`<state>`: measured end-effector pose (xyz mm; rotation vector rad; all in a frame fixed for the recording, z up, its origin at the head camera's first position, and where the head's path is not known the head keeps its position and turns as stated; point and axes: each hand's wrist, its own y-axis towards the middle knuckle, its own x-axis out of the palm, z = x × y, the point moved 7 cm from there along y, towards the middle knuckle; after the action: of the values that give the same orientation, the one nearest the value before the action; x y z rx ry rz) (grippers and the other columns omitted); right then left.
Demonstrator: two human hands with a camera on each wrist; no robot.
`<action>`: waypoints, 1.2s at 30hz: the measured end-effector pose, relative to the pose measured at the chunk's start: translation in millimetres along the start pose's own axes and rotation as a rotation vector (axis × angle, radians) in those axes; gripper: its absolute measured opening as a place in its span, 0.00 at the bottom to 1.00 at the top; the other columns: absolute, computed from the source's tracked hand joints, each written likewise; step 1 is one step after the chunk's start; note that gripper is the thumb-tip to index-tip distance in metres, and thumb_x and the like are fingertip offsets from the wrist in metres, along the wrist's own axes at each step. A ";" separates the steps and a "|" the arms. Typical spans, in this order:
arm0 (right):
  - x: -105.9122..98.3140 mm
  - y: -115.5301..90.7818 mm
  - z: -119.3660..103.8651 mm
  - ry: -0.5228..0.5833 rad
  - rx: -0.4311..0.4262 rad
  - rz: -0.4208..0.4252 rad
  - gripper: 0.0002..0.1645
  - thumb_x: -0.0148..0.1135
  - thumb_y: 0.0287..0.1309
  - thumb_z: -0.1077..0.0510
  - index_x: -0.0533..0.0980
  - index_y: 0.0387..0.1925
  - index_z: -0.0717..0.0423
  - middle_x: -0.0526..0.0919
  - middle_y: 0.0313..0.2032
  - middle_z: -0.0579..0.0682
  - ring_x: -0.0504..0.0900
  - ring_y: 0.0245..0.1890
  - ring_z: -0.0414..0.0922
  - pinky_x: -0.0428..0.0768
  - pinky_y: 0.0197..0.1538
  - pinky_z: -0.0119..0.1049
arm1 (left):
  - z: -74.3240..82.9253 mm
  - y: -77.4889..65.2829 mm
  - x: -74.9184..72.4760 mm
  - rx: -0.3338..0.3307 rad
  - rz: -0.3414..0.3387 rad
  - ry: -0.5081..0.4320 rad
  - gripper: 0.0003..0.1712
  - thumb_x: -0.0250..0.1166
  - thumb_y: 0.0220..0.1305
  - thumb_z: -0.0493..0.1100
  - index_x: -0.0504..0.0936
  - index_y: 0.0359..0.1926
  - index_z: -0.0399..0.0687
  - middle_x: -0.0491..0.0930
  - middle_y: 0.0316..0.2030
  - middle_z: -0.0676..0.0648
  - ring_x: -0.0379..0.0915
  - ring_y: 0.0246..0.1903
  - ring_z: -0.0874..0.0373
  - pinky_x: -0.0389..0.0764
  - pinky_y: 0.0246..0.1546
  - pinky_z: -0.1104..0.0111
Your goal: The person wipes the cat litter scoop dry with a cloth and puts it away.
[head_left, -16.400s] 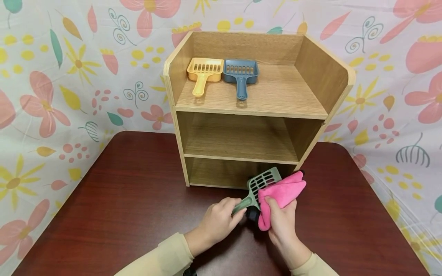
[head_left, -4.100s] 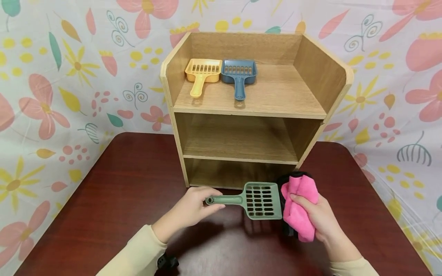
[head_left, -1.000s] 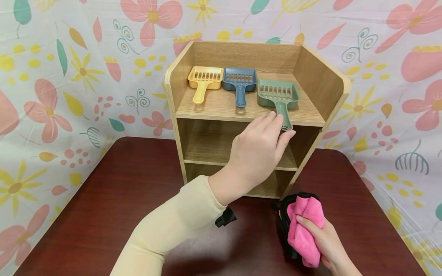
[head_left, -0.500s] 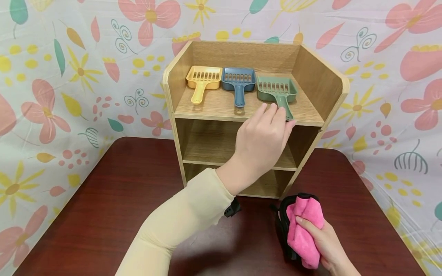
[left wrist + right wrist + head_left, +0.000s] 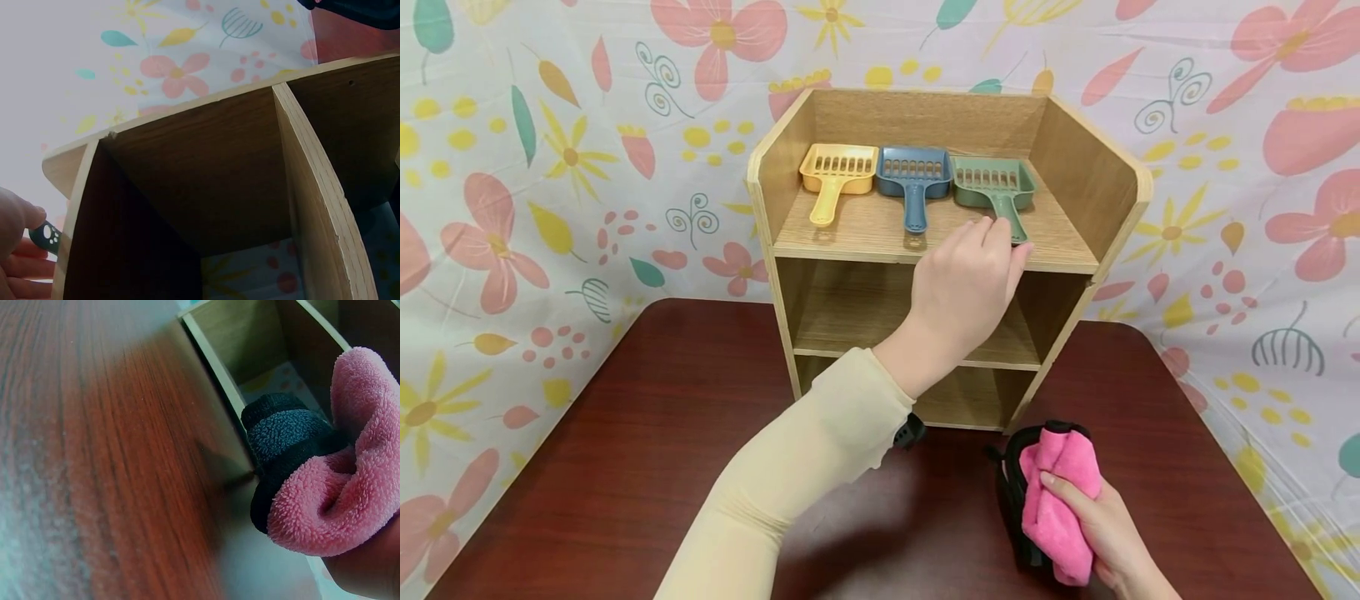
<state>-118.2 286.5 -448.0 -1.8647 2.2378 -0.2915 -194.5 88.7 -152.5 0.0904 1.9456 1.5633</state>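
Observation:
On the top shelf of the wooden rack (image 5: 865, 235), a green litter scoop (image 5: 1009, 218) lies to the right of the blue litter scoop (image 5: 915, 208), its handle toward me. My left hand (image 5: 961, 287) pinches the end of that handle. In the left wrist view the handle tip with paw-shaped holes (image 5: 47, 237) shows between thumb and fingers. A yellow litter scoop (image 5: 826, 202) lies at the left of the row. Low at the right, my right hand (image 5: 1112, 537) grips a bunched pink cloth (image 5: 1063, 517), its thumb on top.
The two lower compartments (image 5: 865, 308) of the rack face me. Its right side panel (image 5: 1086, 179) rises beyond the green scoop. The rack stands on a dark red wooden table (image 5: 700, 417) against a flowered backdrop (image 5: 587, 125).
The green scoop, earlier held by the cloth over the table, now lies on the top shelf. Since a second ago my left hand has slid it back into line. The right hand is nearly still.

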 end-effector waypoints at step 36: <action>-28.2 41.7 -19.6 -0.014 -0.014 -0.129 0.14 0.57 0.64 0.53 0.64 0.48 0.47 0.84 0.32 0.37 0.84 0.30 0.36 0.82 0.34 0.33 | -50.4 -115.5 -22.5 -0.033 -0.048 -0.302 0.12 0.68 0.54 0.43 0.85 0.39 0.41 0.86 0.34 0.46 0.84 0.34 0.55 0.83 0.34 0.66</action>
<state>-158.1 322.0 -440.1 -2.0164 2.1194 -0.2833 -164.6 2.2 -242.0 0.2499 1.6746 1.4568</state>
